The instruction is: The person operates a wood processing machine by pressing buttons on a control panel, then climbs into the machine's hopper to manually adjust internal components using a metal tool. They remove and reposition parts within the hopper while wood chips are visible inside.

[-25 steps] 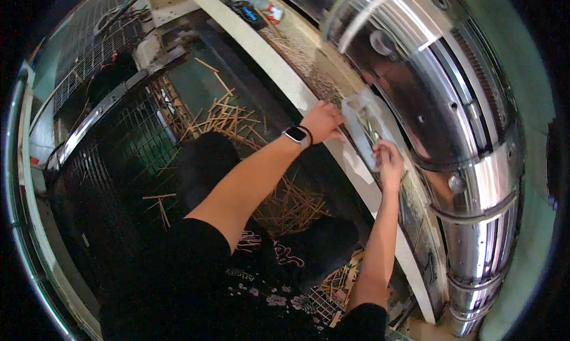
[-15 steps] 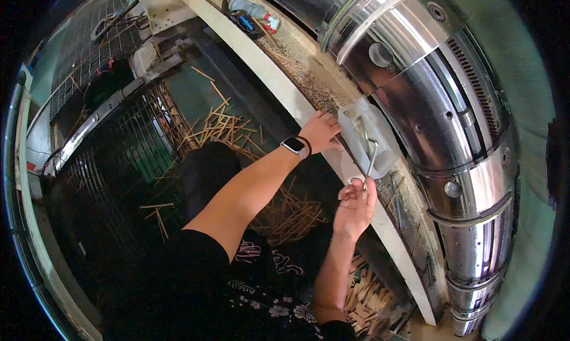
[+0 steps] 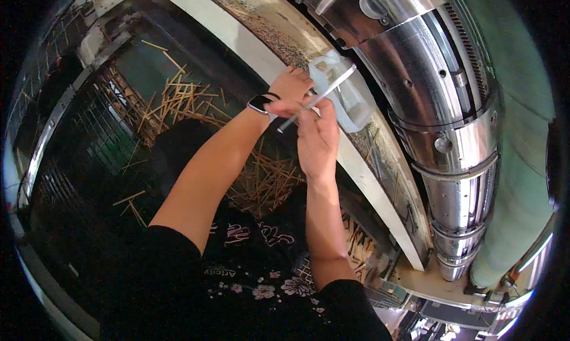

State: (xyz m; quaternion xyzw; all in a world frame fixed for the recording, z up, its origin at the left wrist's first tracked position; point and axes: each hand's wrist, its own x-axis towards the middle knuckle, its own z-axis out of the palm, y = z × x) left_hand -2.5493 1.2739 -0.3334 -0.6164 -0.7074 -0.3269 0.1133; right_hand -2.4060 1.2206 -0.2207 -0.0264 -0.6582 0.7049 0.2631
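My right hand (image 3: 317,138) is closed around a slim metal hex key (image 3: 335,84), which slants across in front of the other hand. Its far end overlaps a translucent white plastic container (image 3: 355,109) lying in the trough. My left hand (image 3: 291,84), with a watch on its wrist, rests on the cream rail (image 3: 252,49) beside the container. Its fingers reach over the rail, and part of the hand is hidden behind my right fingers and the key.
Large polished metal cylinders (image 3: 398,73) curve along the right, beside a green roller (image 3: 522,133). Grit covers the trough (image 3: 270,32). Thin wooden sticks (image 3: 178,100) lie scattered below on the left, and more wood pieces (image 3: 359,246) lie below my right forearm.
My right hand has lifted the hex key away from the container and brought it up close to my left hand. The view has shifted, so the surroundings sit further up and left.
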